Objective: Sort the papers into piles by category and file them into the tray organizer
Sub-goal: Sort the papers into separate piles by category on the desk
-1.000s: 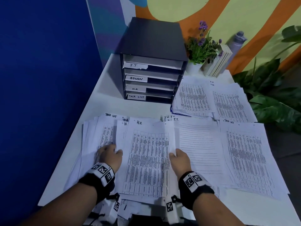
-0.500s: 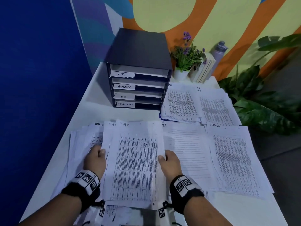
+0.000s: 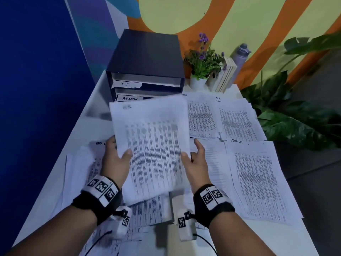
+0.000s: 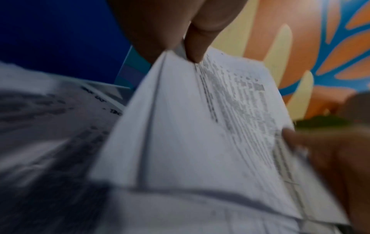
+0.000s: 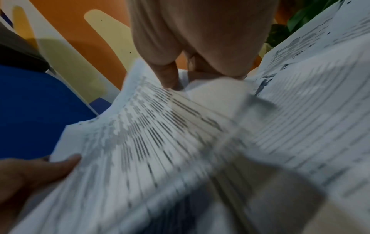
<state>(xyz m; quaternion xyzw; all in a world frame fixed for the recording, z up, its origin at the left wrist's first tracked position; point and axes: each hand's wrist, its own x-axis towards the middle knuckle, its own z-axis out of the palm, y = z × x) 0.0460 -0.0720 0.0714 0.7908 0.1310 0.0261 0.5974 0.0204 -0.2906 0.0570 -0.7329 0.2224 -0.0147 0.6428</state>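
Note:
Both hands hold a stack of printed sheets marked H.R. (image 3: 153, 145) lifted off the white table (image 3: 88, 122), tilted toward the black tray organizer (image 3: 145, 58). My left hand (image 3: 120, 154) grips its left edge with the thumb on top. My right hand (image 3: 191, 154) pinches the right edge. The left wrist view shows that thumb (image 4: 194, 50) pressed on the stack (image 4: 200, 126). In the right wrist view my thumb (image 5: 166, 76) lies on the stack (image 5: 150, 142). Tray labels I.T. (image 3: 127, 84) and ADMIN (image 3: 130, 98) show; the stack hides the lower trays.
Other paper piles cover the table: one at the left (image 3: 83, 163), a lined one (image 3: 215, 163), one at the right (image 3: 258, 178), two at the back (image 3: 201, 117). A flower pot (image 3: 198, 83), books (image 3: 225, 74) and bottle (image 3: 241, 54) stand behind. A big plant (image 3: 295, 117) is right.
The H.R. stack lay on the table with both hands at its sides; now it is lifted and carried forward toward the organizer, covering the lower trays.

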